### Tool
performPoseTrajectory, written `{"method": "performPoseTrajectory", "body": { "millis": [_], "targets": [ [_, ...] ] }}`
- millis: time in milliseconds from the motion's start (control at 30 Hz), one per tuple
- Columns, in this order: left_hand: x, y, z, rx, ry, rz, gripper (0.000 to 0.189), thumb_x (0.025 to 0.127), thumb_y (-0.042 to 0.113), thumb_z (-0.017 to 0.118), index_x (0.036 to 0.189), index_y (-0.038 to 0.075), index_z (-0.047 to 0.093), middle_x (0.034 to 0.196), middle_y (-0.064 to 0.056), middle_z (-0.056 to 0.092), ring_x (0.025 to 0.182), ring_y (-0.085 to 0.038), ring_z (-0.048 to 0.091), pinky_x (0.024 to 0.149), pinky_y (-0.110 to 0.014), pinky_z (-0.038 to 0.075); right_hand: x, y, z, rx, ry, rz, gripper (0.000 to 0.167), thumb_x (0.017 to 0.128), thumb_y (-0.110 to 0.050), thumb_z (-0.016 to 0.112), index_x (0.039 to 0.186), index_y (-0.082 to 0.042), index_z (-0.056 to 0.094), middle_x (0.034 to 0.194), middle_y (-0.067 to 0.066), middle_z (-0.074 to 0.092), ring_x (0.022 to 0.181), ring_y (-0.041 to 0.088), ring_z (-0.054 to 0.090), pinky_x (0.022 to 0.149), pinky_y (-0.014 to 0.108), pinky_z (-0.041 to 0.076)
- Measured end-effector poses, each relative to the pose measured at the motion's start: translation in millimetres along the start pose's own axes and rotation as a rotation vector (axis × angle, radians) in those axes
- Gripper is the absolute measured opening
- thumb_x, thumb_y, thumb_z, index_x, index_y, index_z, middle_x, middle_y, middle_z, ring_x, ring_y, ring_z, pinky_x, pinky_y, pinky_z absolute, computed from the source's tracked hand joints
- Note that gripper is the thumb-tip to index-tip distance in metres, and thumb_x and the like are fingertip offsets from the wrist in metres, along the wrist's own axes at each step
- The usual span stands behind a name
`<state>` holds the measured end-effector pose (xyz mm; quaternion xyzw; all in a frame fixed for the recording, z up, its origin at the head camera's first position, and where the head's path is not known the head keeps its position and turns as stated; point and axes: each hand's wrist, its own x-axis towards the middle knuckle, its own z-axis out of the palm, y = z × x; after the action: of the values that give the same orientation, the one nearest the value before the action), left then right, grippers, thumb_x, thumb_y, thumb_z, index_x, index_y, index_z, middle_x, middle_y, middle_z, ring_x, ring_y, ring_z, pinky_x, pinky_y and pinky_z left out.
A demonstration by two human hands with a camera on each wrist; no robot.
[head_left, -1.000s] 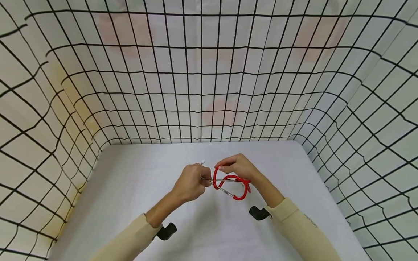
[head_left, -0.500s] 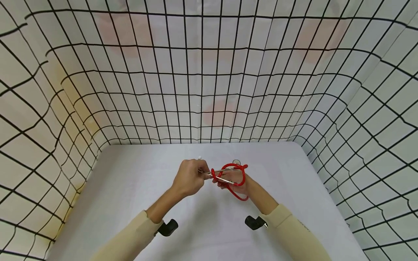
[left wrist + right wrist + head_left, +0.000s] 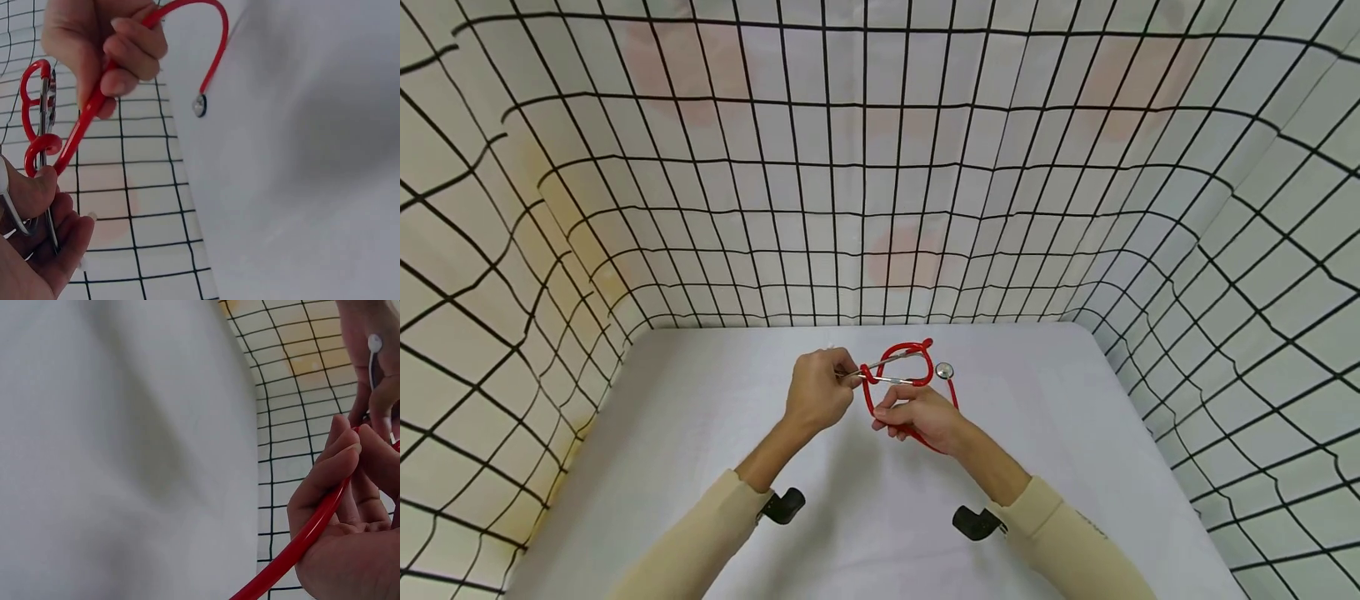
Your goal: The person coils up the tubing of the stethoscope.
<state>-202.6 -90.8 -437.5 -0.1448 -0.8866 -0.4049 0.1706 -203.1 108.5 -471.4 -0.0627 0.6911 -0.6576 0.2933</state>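
A stethoscope with red tubing (image 3: 929, 367) and metal ear tubes is held above the table by both hands. My left hand (image 3: 822, 390) grips the ear tubes near their tips; in the right wrist view a white eartip (image 3: 374, 343) shows beside that hand. The tubing loops round the metal tubes just right of the left fingers. My right hand (image 3: 921, 417) pinches the tubing below that loop, and in the left wrist view its fingers (image 3: 134, 53) curl round it. Past the right hand the tube bends over and ends in the round chestpiece (image 3: 199, 105), which hangs free.
A white-covered table (image 3: 715, 375) lies under the hands. Black wire mesh (image 3: 861, 183) walls it in at the back and both sides. A black wrist camera (image 3: 784, 506) sits at the left cuff, another wrist camera (image 3: 976, 523) at the right cuff.
The right hand has gone from above the loop to below it and now pinches the tubing there. The left hand, still gripping the ear tubes, has shifted left and farther away. The chestpiece has come into view.
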Motion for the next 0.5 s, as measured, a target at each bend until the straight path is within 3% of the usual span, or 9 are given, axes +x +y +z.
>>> {"method": "performPoseTrajectory", "body": {
  "millis": [133, 300, 500],
  "targets": [
    [1.3, -7.8, -0.7, 0.01, 0.008, -0.026, 0.016, 0.079, -0.006, 0.075, 0.07, 0.008, 0.072, 0.069, -0.002, 0.072, 0.06, -0.011, 0.061, 0.053, -0.026, 0.05, -0.8, -3.7, 1.8, -0.076, -0.01, -0.016, 0.012, 0.092, -0.018, 0.072, 0.088, -0.008, 0.067, 0.086, 0.006, 0.077, 0.068, 0.015, 0.063, 0.064, 0.025, 0.052],
    [4.8, -17.7, -3.0, 0.043, 0.032, -0.044, 0.016, 0.077, -0.004, 0.074, 0.068, 0.009, 0.071, 0.067, -0.002, 0.072, 0.061, -0.013, 0.061, 0.053, -0.027, 0.048, -8.9, -14.1, 2.4, -0.201, 0.04, -0.065, 0.018, 0.092, -0.017, 0.073, 0.102, -0.003, 0.069, 0.091, 0.011, 0.077, 0.072, 0.02, 0.066, 0.067, 0.027, 0.055],
    [7.5, -23.9, -6.5, 0.064, 0.05, -0.078, 0.018, 0.076, -0.003, 0.072, 0.064, 0.01, 0.071, 0.065, 0.0, 0.071, 0.062, -0.016, 0.062, 0.052, -0.03, 0.046, -19.6, -26.5, 9.5, -0.392, 0.068, -0.127, 0.02, 0.092, -0.014, 0.073, 0.11, -0.006, 0.073, 0.086, 0.006, 0.075, 0.073, 0.024, 0.066, 0.066, 0.029, 0.056]
  ]
}}
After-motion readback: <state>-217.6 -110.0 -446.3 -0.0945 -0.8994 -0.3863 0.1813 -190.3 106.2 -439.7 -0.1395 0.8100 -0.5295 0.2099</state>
